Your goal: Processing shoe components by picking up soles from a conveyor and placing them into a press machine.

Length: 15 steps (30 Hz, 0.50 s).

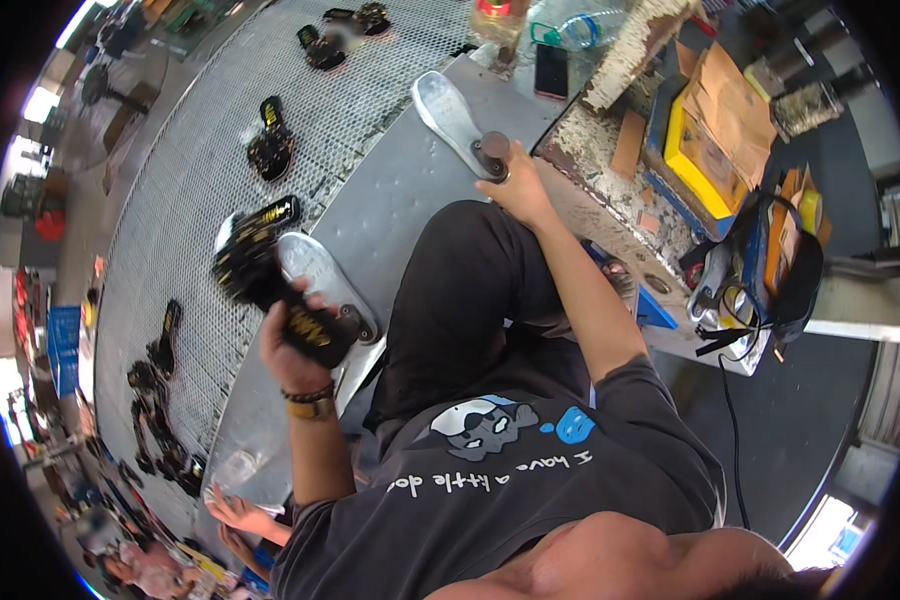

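Black sandal (270,285) with gold print, gripped in left hand (292,350)

I see the left hand (292,345) at about eight o'clock, closed around a black sandal (270,285) with gold markings, held just over a metal foot form (322,283). The right hand (518,185) at twelve o'clock rests on the heel end of a second metal foot form (452,118). More black sandals (270,145) lie on the wire mesh table (200,180) at ten o'clock. A yellow box (705,160) sits at two o'clock, a phone (551,70) at twelve.
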### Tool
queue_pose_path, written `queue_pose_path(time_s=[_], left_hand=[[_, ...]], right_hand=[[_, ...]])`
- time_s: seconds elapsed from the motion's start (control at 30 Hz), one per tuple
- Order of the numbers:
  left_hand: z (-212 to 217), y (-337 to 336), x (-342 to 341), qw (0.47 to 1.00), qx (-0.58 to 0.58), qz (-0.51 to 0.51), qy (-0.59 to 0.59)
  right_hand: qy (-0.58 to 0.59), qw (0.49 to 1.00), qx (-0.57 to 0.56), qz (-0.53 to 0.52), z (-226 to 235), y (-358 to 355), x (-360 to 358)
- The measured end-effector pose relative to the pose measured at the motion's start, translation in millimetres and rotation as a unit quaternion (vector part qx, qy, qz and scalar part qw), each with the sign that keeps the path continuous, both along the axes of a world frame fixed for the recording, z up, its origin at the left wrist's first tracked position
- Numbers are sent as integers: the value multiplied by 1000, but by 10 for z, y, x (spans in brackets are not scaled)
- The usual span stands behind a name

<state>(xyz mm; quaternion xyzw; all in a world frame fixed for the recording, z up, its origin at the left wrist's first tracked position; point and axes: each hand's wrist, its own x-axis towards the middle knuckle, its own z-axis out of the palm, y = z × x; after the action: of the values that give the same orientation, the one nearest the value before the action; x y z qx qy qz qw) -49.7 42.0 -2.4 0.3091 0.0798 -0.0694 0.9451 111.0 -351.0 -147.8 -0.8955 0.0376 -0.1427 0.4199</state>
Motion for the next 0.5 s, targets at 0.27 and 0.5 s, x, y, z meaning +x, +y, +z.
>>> queue_pose_path(time_s=[0.27, 0.5], left_hand=[[-95, -641, 201, 991, 102, 54, 66], [-22, -1239, 224, 989, 63, -109, -74]], right_hand=[[-37, 993, 100, 43, 1576, 627, -668], [-42, 926, 318, 199, 1926, 733, -2473]])
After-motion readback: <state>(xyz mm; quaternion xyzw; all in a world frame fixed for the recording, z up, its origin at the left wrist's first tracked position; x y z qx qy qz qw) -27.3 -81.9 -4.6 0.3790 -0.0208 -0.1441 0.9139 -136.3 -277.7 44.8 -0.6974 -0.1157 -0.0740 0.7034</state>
